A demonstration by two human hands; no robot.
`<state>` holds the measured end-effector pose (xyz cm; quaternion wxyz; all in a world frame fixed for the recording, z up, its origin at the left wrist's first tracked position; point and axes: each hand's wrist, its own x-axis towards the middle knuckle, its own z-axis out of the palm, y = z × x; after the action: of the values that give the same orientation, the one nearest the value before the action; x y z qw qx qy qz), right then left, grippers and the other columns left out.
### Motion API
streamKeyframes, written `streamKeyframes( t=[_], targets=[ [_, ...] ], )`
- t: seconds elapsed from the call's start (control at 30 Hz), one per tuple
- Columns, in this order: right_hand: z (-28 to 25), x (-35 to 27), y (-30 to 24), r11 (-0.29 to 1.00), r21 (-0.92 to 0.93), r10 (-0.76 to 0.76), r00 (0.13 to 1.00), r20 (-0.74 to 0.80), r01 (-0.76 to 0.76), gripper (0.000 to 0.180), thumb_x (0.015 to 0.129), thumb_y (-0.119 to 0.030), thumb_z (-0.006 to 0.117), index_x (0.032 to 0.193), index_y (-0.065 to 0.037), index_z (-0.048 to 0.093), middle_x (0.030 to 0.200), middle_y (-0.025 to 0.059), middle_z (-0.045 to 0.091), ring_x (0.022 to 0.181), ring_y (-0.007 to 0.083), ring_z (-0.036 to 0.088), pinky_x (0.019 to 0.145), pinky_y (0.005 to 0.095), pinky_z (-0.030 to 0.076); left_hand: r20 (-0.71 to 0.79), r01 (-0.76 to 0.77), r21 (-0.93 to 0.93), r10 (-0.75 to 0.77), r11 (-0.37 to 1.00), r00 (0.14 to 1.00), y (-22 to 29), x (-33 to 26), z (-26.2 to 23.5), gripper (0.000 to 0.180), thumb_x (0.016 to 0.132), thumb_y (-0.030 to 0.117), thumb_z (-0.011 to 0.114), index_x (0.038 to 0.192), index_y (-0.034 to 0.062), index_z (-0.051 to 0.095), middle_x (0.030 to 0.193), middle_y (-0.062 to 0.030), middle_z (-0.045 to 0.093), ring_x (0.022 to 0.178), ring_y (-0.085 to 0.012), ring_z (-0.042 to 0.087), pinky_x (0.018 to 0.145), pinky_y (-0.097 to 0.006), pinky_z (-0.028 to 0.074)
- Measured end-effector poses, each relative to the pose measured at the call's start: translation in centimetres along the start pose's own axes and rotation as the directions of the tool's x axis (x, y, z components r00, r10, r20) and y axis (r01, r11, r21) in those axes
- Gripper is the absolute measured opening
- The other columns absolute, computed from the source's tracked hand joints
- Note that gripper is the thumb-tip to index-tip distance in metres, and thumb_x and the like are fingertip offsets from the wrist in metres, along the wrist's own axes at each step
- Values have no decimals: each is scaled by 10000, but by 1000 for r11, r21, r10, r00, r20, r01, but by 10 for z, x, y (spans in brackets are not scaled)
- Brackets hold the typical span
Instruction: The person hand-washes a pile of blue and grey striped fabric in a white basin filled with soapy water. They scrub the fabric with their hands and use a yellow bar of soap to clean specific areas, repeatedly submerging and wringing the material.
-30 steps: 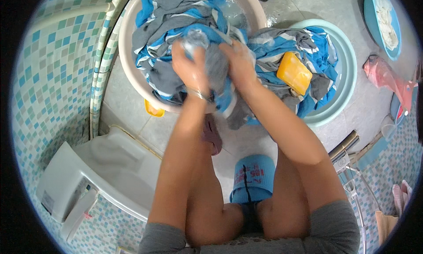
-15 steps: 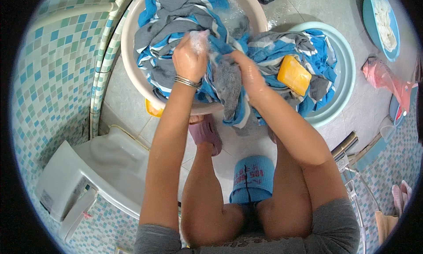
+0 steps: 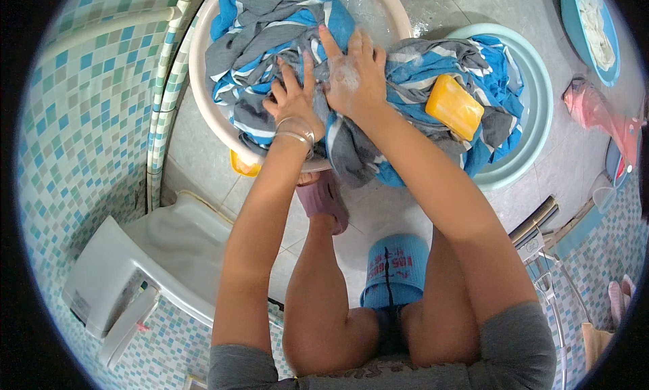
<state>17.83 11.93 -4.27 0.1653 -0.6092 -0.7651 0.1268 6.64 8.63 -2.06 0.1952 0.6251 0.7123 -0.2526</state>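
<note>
Wet cloth point(image 3: 270, 28) in blue, grey and white stripes fills a cream basin point(image 3: 198, 85) and drapes over into a pale blue basin point(image 3: 543, 112) on the right. My left hand point(image 3: 297, 107), with silver bangles at the wrist, lies spread on the cloth near the cream basin's front edge. Beside it, slightly farther away, my right hand point(image 3: 358, 82) presses on the same cloth, fingers apart and wet with suds. A yellow block point(image 3: 454, 107) that looks like laundry soap rests on the cloth in the pale blue basin.
At the far right stands a blue basin point(image 3: 569, 31) holding white cloth point(image 3: 596, 31). Near it is a pink translucent bag-like thing point(image 3: 598, 119). A blue ribbed container point(image 3: 395, 265) is between my legs. A white ceramic fixture point(image 3: 182, 251) stands at the left, by the tiled wall point(image 3: 88, 126).
Both hands were closed on a bunched, sudsy part of the cloth. They have opened and now lie spread on it, the right hand farther forward. The lifted fold has dropped.
</note>
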Motion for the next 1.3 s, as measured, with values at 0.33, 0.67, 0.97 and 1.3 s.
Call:
streamKeyframes(
  t=[0.33,0.67,0.97,1.3],
  targets=[
    [-1,13,29,-118,825,244,789,564,-553,350,840,-223,593,1157,-74,578,904,35,602,810,154,571,738,260,456,-581,-483,-768,-138,421,802,-15,11,-12,259,672,-22,509,914,0,599,804,-121,596,785,-262,594,779,-328,475],
    [28,-20,26,-359,808,-51,874,484,-468,293,877,-280,584,1062,-54,604,1012,117,619,931,259,600,849,361,486,-761,-427,-512,-162,745,629,35,-15,-32,356,716,264,761,904,-5,624,842,-171,638,771,-342,619,714,-357,490],
    [-74,-16,-46,657,750,-203,976,73,80,318,825,-347,626,983,-78,566,816,170,618,761,349,618,674,457,463,-582,-403,-688,-127,603,803,-85,-6,-22,288,937,236,536,859,-25,628,792,-125,607,688,-229,565,619,-338,430],
    [23,17,9,804,140,534,805,260,-578,432,832,-164,592,1193,30,457,992,286,595,1015,408,584,815,466,481,-213,-89,-662,-73,744,974,-23,-16,-70,1159,591,689,738,1325,-70,260,1178,-414,476,1080,-482,547,908,-423,467]
  ],
)
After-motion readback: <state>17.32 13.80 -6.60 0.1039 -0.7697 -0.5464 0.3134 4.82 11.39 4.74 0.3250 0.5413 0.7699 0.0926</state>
